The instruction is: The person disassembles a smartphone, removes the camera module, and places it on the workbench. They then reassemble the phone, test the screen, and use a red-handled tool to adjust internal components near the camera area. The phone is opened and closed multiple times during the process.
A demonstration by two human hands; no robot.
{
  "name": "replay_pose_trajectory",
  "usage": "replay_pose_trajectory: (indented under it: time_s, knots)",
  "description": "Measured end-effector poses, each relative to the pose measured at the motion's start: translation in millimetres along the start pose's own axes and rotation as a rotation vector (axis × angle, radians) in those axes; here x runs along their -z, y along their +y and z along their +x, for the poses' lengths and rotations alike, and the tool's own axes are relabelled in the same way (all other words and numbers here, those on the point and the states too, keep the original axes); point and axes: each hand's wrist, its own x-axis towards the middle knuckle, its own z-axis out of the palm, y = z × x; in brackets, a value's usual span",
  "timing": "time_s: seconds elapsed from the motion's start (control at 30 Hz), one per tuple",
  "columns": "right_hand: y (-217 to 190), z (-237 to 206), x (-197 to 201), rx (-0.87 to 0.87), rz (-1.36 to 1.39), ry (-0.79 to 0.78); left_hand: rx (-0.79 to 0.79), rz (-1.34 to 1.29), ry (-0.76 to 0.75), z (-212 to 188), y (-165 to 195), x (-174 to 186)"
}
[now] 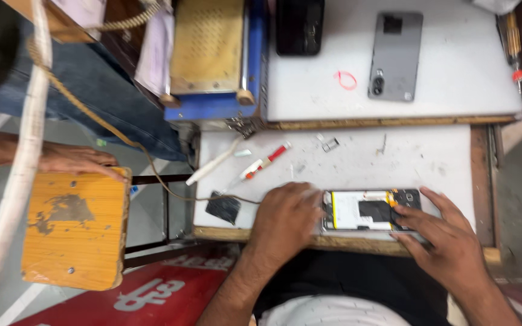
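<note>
An opened phone (pixel 364 210), its back off and its white and black insides showing, lies near the front edge of a white pull-out shelf (pixel 430 160). My left hand (pixel 285 220) rests on the phone's left end, fingers curled over it. My right hand (pixel 445 235) holds the right end, thumb and forefinger pressing on the dark part by the yellow strip. Whether a small tool sits in either hand I cannot tell.
A grey phone back cover (pixel 395 55), a red rubber band (pixel 345 79) and a black phone (pixel 299 25) lie on the upper white bench. A red-tipped syringe tube (pixel 264 163), white stick (pixel 214 162), black patch (pixel 223 208) share the shelf. Another person's hand (pixel 77 160) touches a wooden stool (pixel 77 226).
</note>
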Motion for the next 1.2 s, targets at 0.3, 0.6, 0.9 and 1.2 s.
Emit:
replay_pose_trajectory:
  time_s: [0.3, 0.6, 0.9, 1.2]
  knots:
    - [-2.0, 0.1, 1.8, -0.013, 0.009, 0.004, 0.361, 0.512, 0.063, 16.3, -67.8, 20.3]
    - [-18.3, -9.2, -2.2, -0.053, -0.078, 0.032, 0.370, 0.442, 0.196, 11.5, -54.6, 27.5]
    - [-25.5, -24.7, -11.6, -0.128, -0.125, -0.037, 0.306, -0.515, 0.287, 28.6, -29.7, -8.5]
    - [-20.8, -31.7, -19.5, -0.085, -0.153, 0.043, 0.169, -0.416, 0.331, 57.5, -38.9, -22.0]
